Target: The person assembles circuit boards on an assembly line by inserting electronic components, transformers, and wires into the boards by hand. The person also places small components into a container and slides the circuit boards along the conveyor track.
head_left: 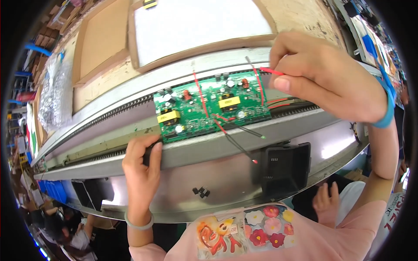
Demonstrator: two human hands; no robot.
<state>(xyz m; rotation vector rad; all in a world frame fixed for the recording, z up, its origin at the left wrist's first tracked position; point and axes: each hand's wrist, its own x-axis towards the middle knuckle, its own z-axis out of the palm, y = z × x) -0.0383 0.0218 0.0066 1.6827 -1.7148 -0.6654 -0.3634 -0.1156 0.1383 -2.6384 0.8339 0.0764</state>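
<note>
A green circuit board [209, 106] lies across the two rails of a conveyor. It carries yellow-wrapped transformers, copper coils and white-topped capacitors. Red sleeved leads stand over it, and dark leads with small green and red ends hang past its near edge. At the board's near left corner my left hand [141, 161] is closed, thumb and forefinger curled round something dark that I cannot make out. Above the far right corner, my right hand [322, 76] pinches a thin red piece [272, 71], whose kind is unclear; most of it is hidden by the fingers.
Beyond the conveyor stand a white-lined cardboard tray [204, 30] and a plain cardboard tray [102, 37]. Bubble wrap [54, 91] lies at left. Several small black parts [201, 192] and a black bin [286, 169] sit on the metal ledge. Another person's hand [326, 200] shows at lower right.
</note>
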